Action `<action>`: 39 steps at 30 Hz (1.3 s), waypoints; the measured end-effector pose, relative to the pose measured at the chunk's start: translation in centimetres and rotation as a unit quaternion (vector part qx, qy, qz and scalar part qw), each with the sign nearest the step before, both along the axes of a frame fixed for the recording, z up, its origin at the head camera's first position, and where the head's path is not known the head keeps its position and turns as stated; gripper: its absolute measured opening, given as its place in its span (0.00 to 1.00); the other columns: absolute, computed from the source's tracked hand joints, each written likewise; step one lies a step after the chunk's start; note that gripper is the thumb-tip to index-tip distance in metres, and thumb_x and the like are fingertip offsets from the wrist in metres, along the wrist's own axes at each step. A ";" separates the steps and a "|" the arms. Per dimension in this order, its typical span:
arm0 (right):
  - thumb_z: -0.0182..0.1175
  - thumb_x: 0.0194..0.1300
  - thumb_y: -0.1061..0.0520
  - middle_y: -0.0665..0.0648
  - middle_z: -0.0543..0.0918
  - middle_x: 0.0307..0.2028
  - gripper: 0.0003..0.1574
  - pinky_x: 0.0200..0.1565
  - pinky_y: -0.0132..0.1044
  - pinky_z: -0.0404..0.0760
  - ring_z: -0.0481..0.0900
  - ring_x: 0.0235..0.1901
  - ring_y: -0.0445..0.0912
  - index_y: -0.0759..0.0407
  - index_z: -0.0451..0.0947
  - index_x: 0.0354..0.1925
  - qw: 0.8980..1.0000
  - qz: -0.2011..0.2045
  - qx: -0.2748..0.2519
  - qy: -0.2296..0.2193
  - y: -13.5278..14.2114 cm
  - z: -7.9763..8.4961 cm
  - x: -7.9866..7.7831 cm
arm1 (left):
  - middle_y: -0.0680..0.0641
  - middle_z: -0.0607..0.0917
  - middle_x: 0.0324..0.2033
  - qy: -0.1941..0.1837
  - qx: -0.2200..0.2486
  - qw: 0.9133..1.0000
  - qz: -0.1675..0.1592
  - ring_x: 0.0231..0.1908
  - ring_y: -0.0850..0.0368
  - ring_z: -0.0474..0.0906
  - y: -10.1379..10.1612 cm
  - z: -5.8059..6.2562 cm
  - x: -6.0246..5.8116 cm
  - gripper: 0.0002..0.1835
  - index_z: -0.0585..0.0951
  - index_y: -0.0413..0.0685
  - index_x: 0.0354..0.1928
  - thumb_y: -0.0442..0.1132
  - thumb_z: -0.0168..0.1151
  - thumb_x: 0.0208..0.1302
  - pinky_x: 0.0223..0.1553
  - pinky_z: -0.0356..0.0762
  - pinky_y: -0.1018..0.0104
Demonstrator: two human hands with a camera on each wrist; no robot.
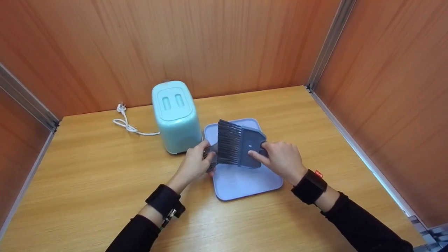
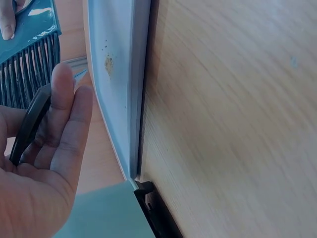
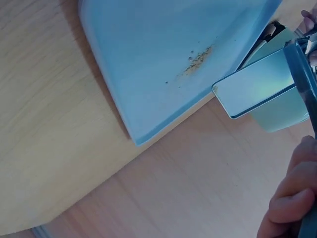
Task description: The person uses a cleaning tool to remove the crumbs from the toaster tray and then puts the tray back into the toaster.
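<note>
A hand brush (image 1: pixel 250 140) with a blue-grey head and dark bristles is gripped by my right hand (image 1: pixel 285 157), the thumb lying on its face. The bristles point left. My left hand (image 1: pixel 196 161) holds a flat shiny metal blade (image 3: pixel 252 91) by its black handle (image 2: pixel 30 121), right beside the bristle tips. Both tools are over a lilac tray (image 1: pixel 245 183). A patch of brown crumbs (image 3: pixel 198 62) lies on the tray, hidden behind the brush in the head view.
Behind my left hand, a mint-green toaster (image 1: pixel 178 119) stands close to the tray's left edge. Its white cord and plug (image 1: pixel 127 126) lie to the left on the wooden table (image 1: pixel 105 182). Wood panels (image 1: pixel 210 49) enclose the back and sides.
</note>
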State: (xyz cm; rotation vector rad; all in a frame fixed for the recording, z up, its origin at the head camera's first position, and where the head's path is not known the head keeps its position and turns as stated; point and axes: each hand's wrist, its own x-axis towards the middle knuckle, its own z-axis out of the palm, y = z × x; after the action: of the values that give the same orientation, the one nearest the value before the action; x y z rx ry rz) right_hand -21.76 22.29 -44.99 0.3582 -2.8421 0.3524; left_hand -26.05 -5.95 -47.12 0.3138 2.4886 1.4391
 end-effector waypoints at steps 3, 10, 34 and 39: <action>0.65 0.72 0.29 0.47 0.63 0.14 0.34 0.22 0.34 0.56 0.66 0.15 0.43 0.58 0.86 0.30 1.000 -0.001 0.016 0.017 0.4 -0.2 -0.1 | 0.34 0.87 0.49 -0.009 0.000 1.000 0.004 0.26 0.52 0.89 0.0 0.1 0.0 0.08 0.78 0.46 0.57 0.35 0.57 0.82 0.33 0.92 0.49; 0.63 0.74 0.29 0.47 0.61 0.14 0.35 0.21 0.34 0.53 0.64 0.14 0.43 0.58 0.86 0.29 0.997 -0.011 0.056 0.057 1.7 -0.6 -0.4 | 0.37 0.88 0.45 0.000 0.010 1.000 0.002 0.25 0.52 0.89 -0.2 0.0 0.1 0.08 0.79 0.46 0.56 0.34 0.58 0.81 0.33 0.92 0.48; 0.66 0.73 0.33 0.51 0.64 0.12 0.36 0.18 0.35 0.51 0.62 0.10 0.45 0.63 0.85 0.28 0.987 -0.050 0.072 0.136 4.2 0.1 -1.7 | 0.38 0.87 0.46 -0.012 0.017 1.000 -0.006 0.26 0.51 0.88 -0.8 0.0 0.5 0.11 0.78 0.47 0.60 0.33 0.58 0.81 0.33 0.92 0.47; 0.67 0.73 0.34 0.51 0.63 0.12 0.35 0.18 0.35 0.51 0.61 0.10 0.46 0.61 0.81 0.24 0.985 -0.040 0.083 0.145 3.9 -0.6 -1.8 | 0.37 0.88 0.46 -0.004 0.020 1.000 -0.010 0.25 0.50 0.89 -0.7 0.0 0.6 0.12 0.79 0.47 0.61 0.33 0.58 0.81 0.33 0.92 0.47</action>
State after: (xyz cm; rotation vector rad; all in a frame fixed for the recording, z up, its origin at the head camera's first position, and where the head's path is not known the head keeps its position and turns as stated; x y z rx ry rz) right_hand -23.57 26.19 -45.59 0.2988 -2.5940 0.0399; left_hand -25.45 -6.70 -47.08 0.3382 2.4456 1.4809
